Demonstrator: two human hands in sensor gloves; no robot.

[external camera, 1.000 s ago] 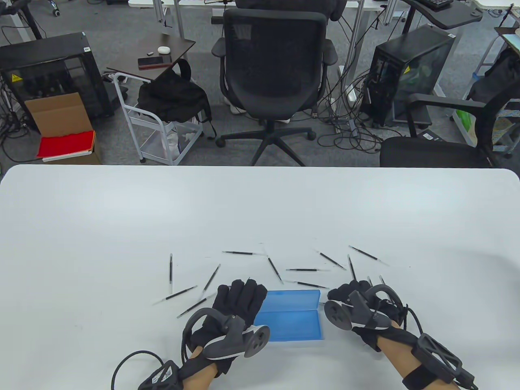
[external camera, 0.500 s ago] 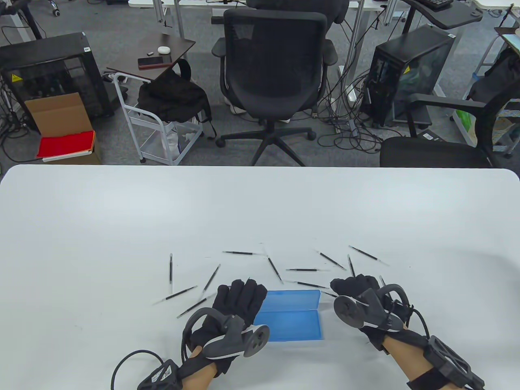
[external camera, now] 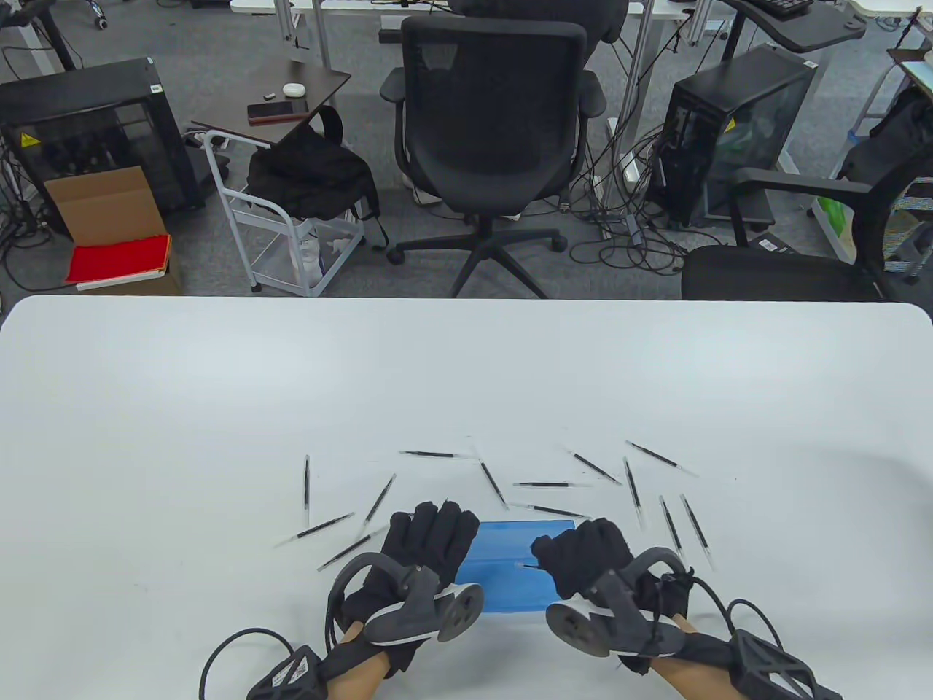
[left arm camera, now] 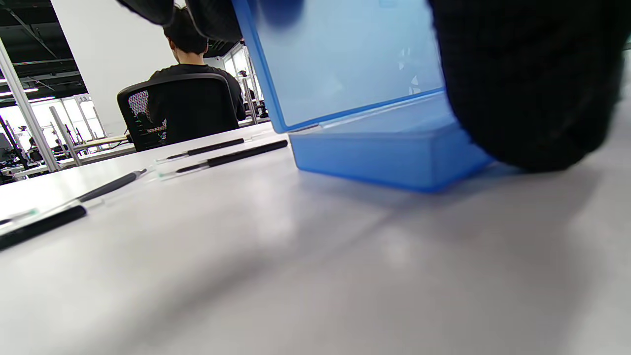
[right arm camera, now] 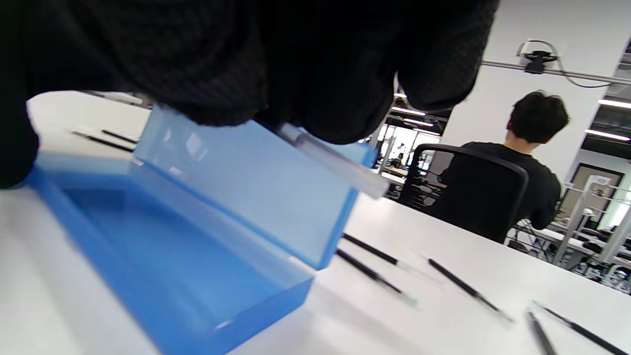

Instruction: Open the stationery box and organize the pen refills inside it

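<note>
The blue stationery box (external camera: 506, 576) lies open near the table's front edge, its lid tilted back. My left hand (external camera: 430, 536) holds the lid's left end; in the left wrist view its fingers (left arm camera: 212, 15) reach behind the lid of the box (left arm camera: 384, 158). My right hand (external camera: 579, 558) hovers over the box's right half and pinches one pen refill (right arm camera: 340, 165), whose clear end pokes out above the empty box (right arm camera: 207, 276). Several loose refills (external camera: 550, 484) lie scattered beyond the box.
More refills lie left of the box (external camera: 324, 525) and to its right (external camera: 670, 525). The white table (external camera: 466, 379) stretches bare behind them. An office chair (external camera: 496, 124) stands past the far edge.
My right hand has swung left from the refills beside the box to above the open box, now with a refill pinched in it. The left hand and the box have stayed put.
</note>
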